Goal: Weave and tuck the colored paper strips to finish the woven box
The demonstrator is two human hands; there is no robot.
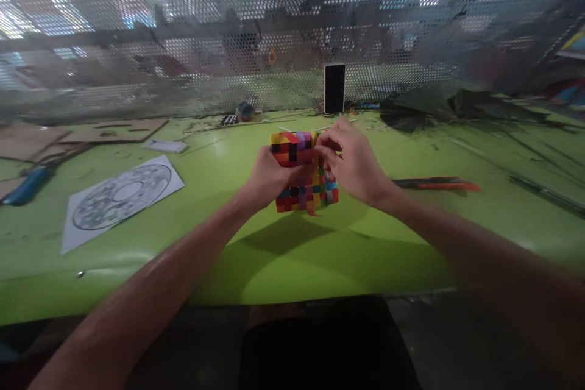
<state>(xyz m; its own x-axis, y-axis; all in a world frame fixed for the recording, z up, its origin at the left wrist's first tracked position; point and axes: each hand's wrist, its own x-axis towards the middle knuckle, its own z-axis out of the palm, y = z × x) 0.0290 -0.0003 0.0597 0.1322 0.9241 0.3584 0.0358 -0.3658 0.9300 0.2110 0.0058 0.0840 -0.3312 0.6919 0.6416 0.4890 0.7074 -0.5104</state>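
Note:
A small box-shaped piece woven from red, yellow, black, purple and blue strips [299, 195] is held up just above the green table. My left hand [269, 175] grips it from the left side, with the thumb laid across its front. At its upper right edge, my right hand [350, 158] has its thumb and fingers pinched together against the weave. Whatever lies between those fingertips is too small to make out. A short red strip end sticks out at the bottom of the piece.
The green table [214, 280] reaches to a perforated metal screen [205, 61]. A phone [334, 89] leans there. Left are a printed sheet [123, 198], cardboard [114, 131] and a blue-handled tool [30, 186]. Right are orange and dark strips [436, 183], dark leaves [415, 108] and a thin dark rod [546, 194].

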